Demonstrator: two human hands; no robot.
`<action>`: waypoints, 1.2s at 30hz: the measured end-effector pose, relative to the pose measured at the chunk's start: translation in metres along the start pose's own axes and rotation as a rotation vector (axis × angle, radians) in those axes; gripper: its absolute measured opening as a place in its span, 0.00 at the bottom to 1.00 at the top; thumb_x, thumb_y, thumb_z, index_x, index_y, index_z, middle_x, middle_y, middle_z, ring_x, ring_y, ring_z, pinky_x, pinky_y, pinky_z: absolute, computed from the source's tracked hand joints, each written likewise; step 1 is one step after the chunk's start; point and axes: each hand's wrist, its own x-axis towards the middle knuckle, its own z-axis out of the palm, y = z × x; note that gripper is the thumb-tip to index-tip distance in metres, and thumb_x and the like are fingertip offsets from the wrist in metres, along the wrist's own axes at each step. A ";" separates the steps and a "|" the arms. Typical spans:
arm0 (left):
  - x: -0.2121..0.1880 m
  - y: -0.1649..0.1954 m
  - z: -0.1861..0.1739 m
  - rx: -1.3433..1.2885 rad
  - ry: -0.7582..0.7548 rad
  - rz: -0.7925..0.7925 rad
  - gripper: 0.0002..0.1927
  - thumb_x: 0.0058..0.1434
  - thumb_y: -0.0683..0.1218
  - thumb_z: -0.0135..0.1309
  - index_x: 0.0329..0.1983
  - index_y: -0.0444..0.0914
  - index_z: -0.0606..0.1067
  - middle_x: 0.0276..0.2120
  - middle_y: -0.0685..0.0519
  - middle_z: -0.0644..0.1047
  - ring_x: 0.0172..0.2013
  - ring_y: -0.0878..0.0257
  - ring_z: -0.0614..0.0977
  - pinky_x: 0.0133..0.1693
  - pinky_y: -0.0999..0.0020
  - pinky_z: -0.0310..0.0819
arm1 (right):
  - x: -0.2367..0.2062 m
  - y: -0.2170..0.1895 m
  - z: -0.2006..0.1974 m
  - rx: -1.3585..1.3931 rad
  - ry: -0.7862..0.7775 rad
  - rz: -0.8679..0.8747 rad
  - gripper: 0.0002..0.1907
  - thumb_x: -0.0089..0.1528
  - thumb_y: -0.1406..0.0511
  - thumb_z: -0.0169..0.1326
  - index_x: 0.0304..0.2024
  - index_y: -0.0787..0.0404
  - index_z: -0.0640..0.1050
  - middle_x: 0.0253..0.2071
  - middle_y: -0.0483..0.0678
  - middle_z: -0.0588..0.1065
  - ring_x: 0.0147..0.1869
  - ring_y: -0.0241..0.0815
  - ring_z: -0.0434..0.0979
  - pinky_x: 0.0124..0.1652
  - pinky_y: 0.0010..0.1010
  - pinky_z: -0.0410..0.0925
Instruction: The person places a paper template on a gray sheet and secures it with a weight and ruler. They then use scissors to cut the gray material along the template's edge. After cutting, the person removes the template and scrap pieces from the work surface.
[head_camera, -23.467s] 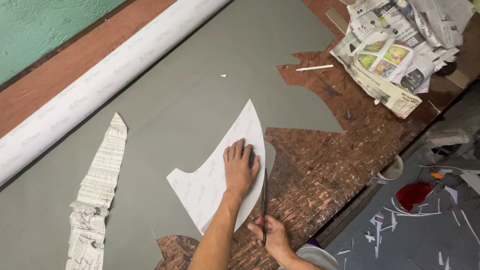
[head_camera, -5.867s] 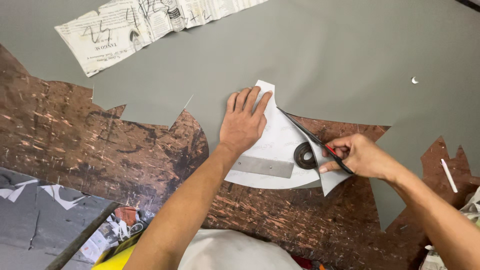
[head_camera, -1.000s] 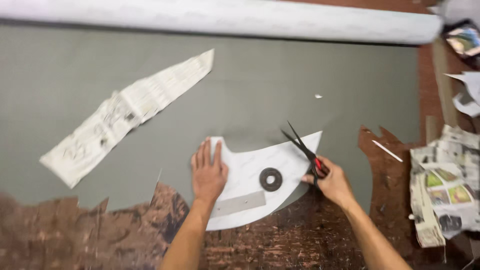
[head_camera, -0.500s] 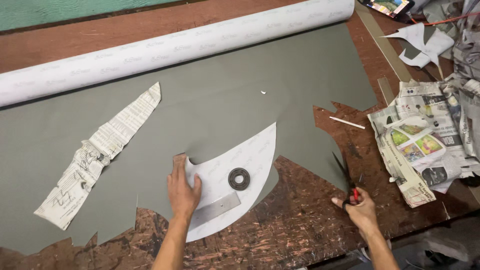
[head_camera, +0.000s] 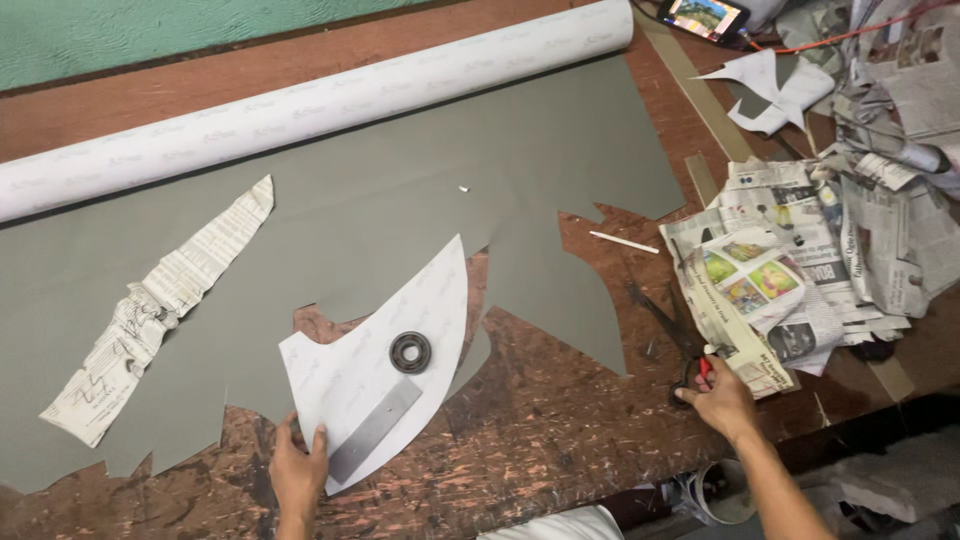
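A curved white paper pattern (head_camera: 360, 365) lies at the near edge of a grey fabric sheet (head_camera: 400, 190), with a cut grey piece showing under its right edge. A black ring weight (head_camera: 410, 352) and a flat metal bar (head_camera: 375, 428) rest on it. My left hand (head_camera: 297, 472) grips the pattern's near corner, fingers on top. My right hand (head_camera: 722, 398) is far to the right, closed on the red handles of dark scissors (head_camera: 668, 325), which lie flat on the brown table beside the newspapers.
A long white roll (head_camera: 300, 105) runs along the far edge of the fabric. A newspaper strip (head_camera: 160, 300) lies at the left, and a newspaper pile (head_camera: 800, 270) at the right. A white chalk stick (head_camera: 623, 241), paper scraps (head_camera: 770, 85) and a phone (head_camera: 705, 15) sit at the far right.
My right hand took the scissors away from the pattern and lowered them to the table on the right. My left hand slid to the pattern's near corner, and the pattern shifted toward me.
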 end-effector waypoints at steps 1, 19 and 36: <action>-0.007 0.001 0.004 -0.036 0.045 0.036 0.33 0.61 0.51 0.61 0.69 0.42 0.69 0.38 0.42 0.81 0.39 0.48 0.84 0.44 0.53 0.77 | 0.001 0.003 -0.003 -0.029 -0.025 0.001 0.41 0.45 0.65 0.75 0.60 0.64 0.74 0.41 0.52 0.80 0.44 0.45 0.80 0.46 0.36 0.73; -0.140 -0.009 0.083 -0.346 0.024 -0.096 0.27 0.55 0.50 0.68 0.50 0.29 0.71 0.36 0.39 0.84 0.36 0.51 0.86 0.42 0.56 0.79 | -0.048 -0.116 0.051 -0.227 -0.191 -0.352 0.32 0.58 0.53 0.63 0.63 0.55 0.74 0.49 0.49 0.81 0.53 0.49 0.81 0.53 0.41 0.72; -0.121 -0.081 0.030 -0.630 -0.416 -0.069 0.10 0.60 0.43 0.62 0.35 0.32 0.75 0.25 0.49 0.82 0.25 0.62 0.85 0.28 0.68 0.78 | -0.283 -0.219 0.271 -0.252 -0.218 -1.069 0.22 0.56 0.60 0.64 0.52 0.55 0.77 0.59 0.58 0.67 0.62 0.61 0.65 0.57 0.49 0.65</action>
